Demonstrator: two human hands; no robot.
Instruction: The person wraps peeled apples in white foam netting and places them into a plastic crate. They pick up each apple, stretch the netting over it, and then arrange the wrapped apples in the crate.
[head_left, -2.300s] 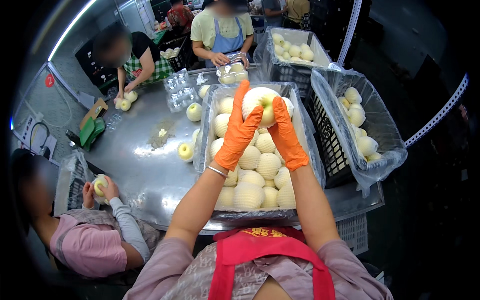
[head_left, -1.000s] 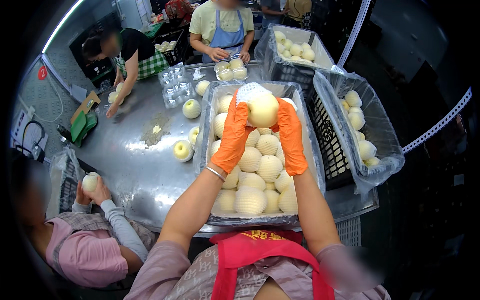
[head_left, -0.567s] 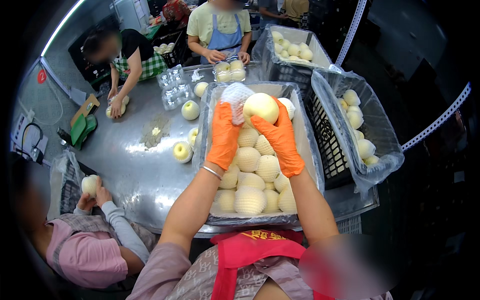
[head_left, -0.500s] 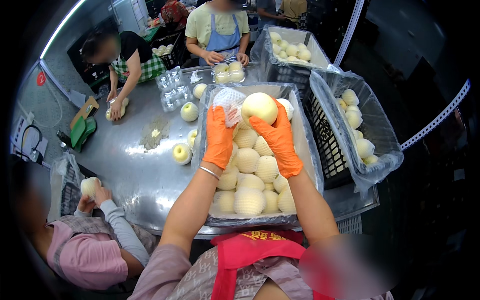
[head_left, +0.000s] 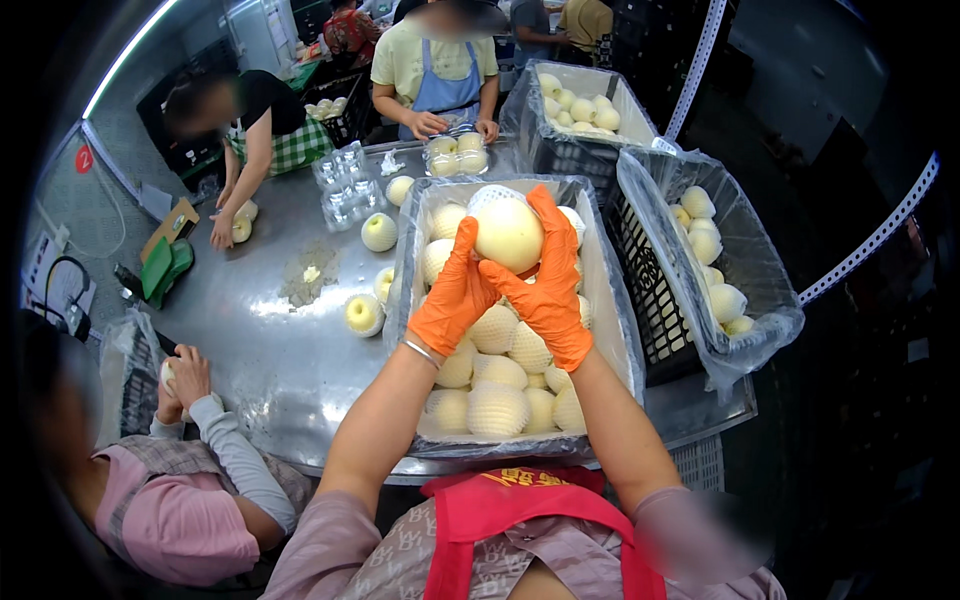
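Note:
A bare, pale yellow pear [head_left: 508, 236] is between my two orange-gloved hands, above a lined crate [head_left: 617, 320] of net-wrapped pears. My left hand [head_left: 455, 295] cups its left and near side. Curled around its right side is my right hand [head_left: 553, 295], the thumb reaching across below the fruit. A white foam net [head_left: 492, 197] shows at the pear's far side; how far it covers the fruit is hidden. Under my wrists, several wrapped pears [head_left: 498, 408] fill the crate.
Two more lined crates of pears, one at the far right [head_left: 545, 145] and one at the right [head_left: 770, 300], flank mine. Left on the metal table [head_left: 270, 365] are loose wrapped pears [head_left: 363, 314] and clear plastic trays [head_left: 350, 185]. Co-workers handle fruit at the left and far side.
The foam net has gone from beside the pear, in my left hand, to the pear's far side. My left hand has moved in against the fruit, and the pear sits slightly nearer me.

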